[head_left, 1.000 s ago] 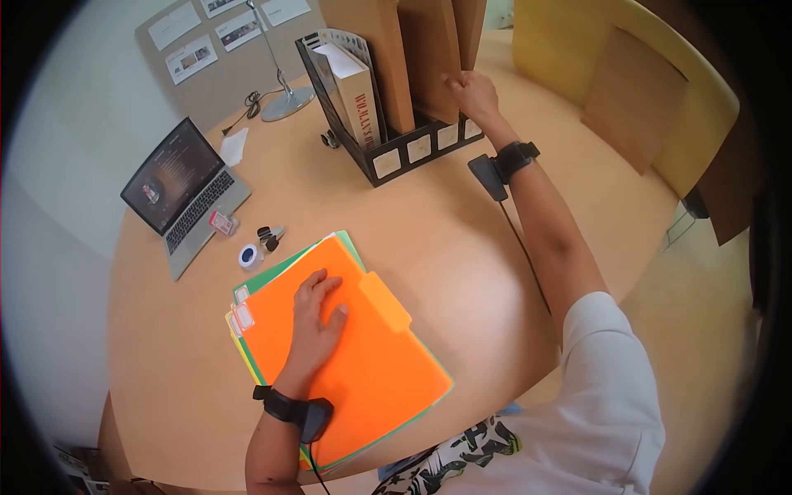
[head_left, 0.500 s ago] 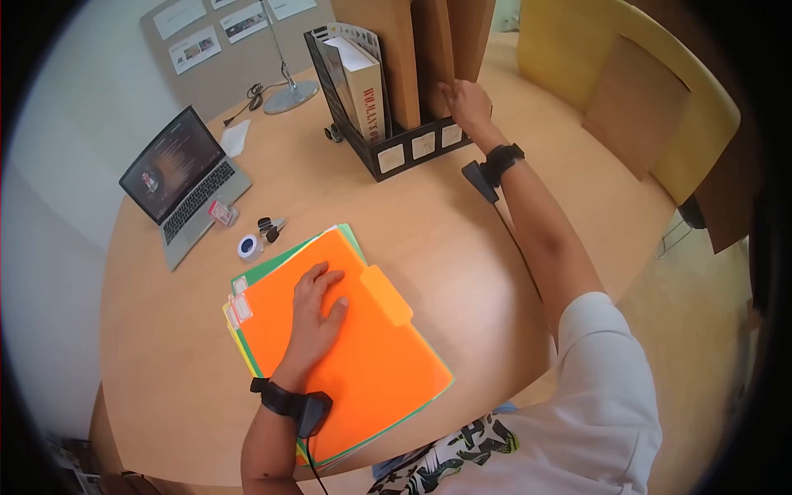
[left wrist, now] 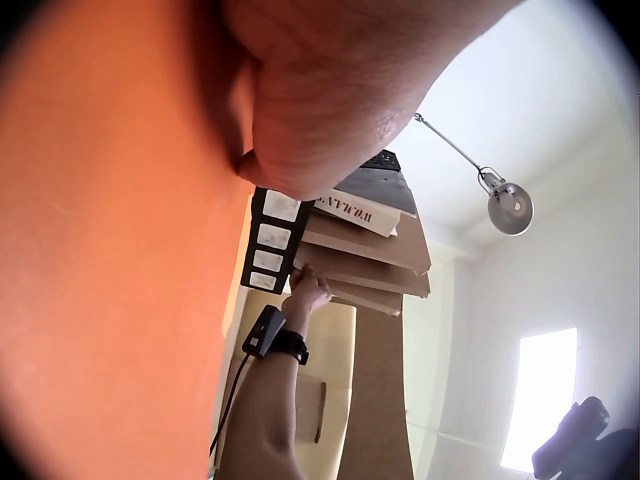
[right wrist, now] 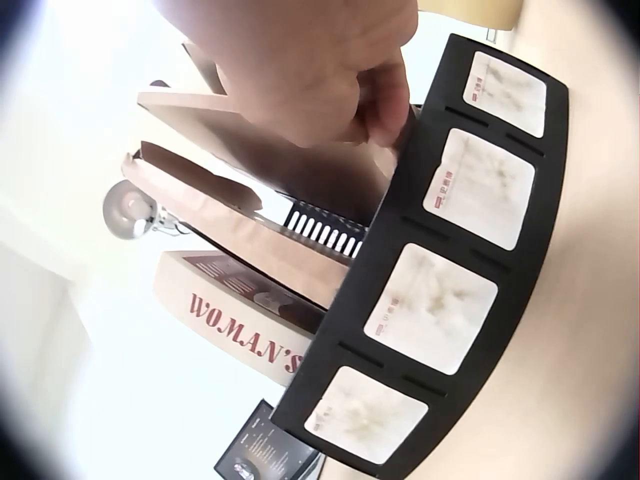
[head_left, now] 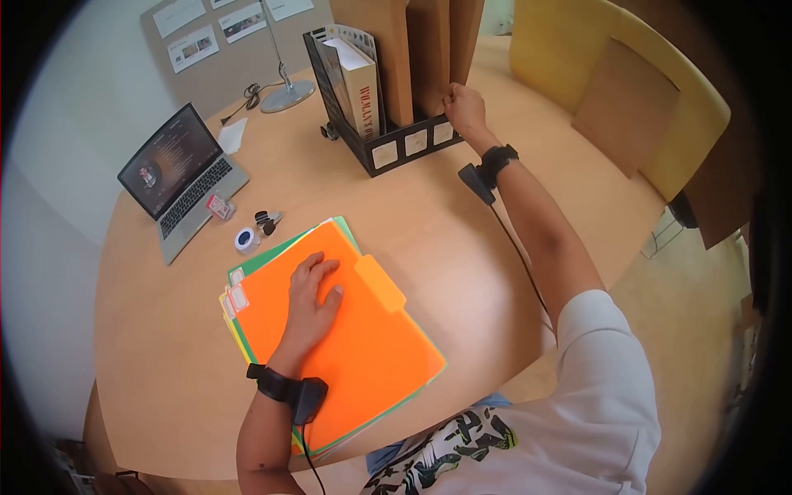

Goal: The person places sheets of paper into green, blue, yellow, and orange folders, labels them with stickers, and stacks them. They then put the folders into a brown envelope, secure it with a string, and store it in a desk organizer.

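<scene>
My right hand (head_left: 464, 109) is at the front of a black desk organizer (head_left: 375, 162), its fingers curled at the lower front edge of an upright brown cardboard folder (head_left: 431, 49). In the right wrist view, thumb and fingers pinch that folder (right wrist: 320, 175) just above the organizer's front wall (right wrist: 462, 245). Another brown folder (head_left: 388, 58) and a thick book (head_left: 360, 91) with red lettering stand in the slots to its left. Relaxed and spread, my left hand (head_left: 309, 305) rests on an orange folder (head_left: 371, 363), which tops a stack with green and yellow folders beneath.
A laptop (head_left: 198, 195) stands open at the left, with a small red-and-clear box (head_left: 219, 206), a white tape roll (head_left: 246, 240) and black clips (head_left: 266, 221) near it. A lamp base (head_left: 287, 96) is behind. A yellow chair (head_left: 701, 124) stands at the right.
My right hand has come down slightly, closer to the organizer's front wall, along the brown folder's edge. The left hand stays on the orange folder while the head view shifts a little.
</scene>
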